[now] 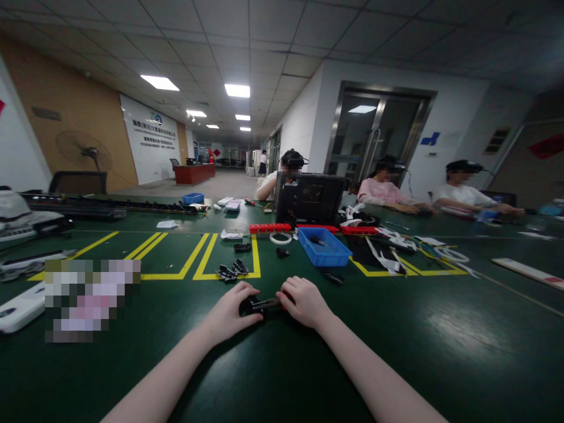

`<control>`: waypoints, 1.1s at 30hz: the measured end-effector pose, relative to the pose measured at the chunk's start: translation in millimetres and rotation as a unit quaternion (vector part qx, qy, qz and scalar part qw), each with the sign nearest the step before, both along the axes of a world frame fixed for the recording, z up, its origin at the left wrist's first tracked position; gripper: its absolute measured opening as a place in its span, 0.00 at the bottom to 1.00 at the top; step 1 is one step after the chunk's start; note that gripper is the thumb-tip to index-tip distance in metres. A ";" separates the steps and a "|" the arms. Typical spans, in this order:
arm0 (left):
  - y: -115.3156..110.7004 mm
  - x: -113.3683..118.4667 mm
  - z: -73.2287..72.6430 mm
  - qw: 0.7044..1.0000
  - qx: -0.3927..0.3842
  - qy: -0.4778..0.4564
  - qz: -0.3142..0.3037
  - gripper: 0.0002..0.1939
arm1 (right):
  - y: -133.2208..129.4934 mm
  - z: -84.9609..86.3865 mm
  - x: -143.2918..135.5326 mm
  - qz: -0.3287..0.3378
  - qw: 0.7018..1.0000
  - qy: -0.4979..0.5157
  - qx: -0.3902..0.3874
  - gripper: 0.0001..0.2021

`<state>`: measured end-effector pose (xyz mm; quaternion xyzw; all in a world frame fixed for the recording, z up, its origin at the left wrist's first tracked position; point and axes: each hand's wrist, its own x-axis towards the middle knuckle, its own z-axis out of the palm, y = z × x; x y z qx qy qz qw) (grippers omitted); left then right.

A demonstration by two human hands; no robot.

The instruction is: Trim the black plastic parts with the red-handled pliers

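My left hand point(231, 311) has its thumb and fingers curled around a small black part point(252, 306) just above the green table. My right hand point(306, 301) is closed on red-handled pliers point(268, 304), whose metal jaws point left and reach the black part. Whether the jaws grip it I cannot tell. Several black plastic pieces point(232, 270) lie beyond my left hand. Past my right hand is a blue tray point(324, 247) with a dark item inside, and a dark piece point(333, 276) lies in front of it.
Yellow tape point(227, 276) marks rectangles on the table point(264, 376). Red strips point(269, 228) and a white ring point(281, 238) lie farther back, before a large black case point(311, 197). A white device point(22, 308) sits at the left. Several people sit across the table.
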<state>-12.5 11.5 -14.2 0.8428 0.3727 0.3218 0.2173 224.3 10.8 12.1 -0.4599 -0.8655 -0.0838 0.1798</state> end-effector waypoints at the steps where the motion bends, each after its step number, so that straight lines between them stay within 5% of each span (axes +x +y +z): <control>1: 0.4 -0.1 -0.2 1.000 0.001 -0.001 -0.004 0.22 | 0.0 0.0 0.3 0.001 1.000 0.002 0.006 0.14; 33: -6.3 2.0 9.6 0.999 -0.022 -0.004 -0.040 0.15 | 4.0 -7.6 0.1 -0.008 0.998 0.041 0.051 0.13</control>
